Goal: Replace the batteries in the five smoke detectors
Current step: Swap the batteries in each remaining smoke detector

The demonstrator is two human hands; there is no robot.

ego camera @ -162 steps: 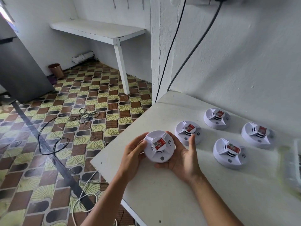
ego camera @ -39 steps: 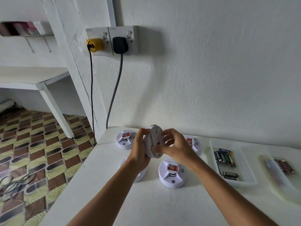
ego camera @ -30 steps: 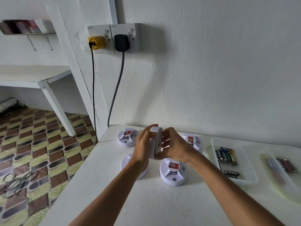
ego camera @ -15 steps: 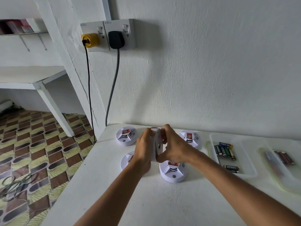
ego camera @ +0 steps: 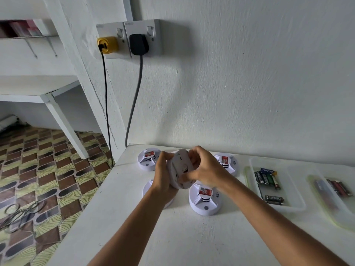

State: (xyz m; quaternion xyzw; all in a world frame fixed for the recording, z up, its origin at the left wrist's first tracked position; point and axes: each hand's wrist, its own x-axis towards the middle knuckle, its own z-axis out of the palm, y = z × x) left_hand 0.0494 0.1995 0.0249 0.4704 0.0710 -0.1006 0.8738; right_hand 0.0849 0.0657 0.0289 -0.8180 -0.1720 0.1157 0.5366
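Note:
Above the white table (ego camera: 172, 237) I hold a white round smoke detector (ego camera: 181, 169) tilted, its back side towards me. My left hand (ego camera: 163, 175) grips its left rim. My right hand (ego camera: 205, 167) curls round its right side, fingers on the back plate. Several other detectors sit on the table: one at the back left (ego camera: 148, 159), one at the back right (ego camera: 226, 163), one in front (ego camera: 204, 198), and one partly hidden under my left wrist (ego camera: 148, 189).
A clear tray (ego camera: 294, 206) to the right holds several batteries (ego camera: 266, 177). A second tray (ego camera: 326, 206) at the far right holds more batteries (ego camera: 339, 187). Two plugs with cables hang from wall sockets (ego camera: 132, 38). Left of the table edge lies patterned floor with loose cables.
The detector has turned in my hands from edge-on to showing its back side. My right fingers have shifted onto the back plate. The view moved slightly.

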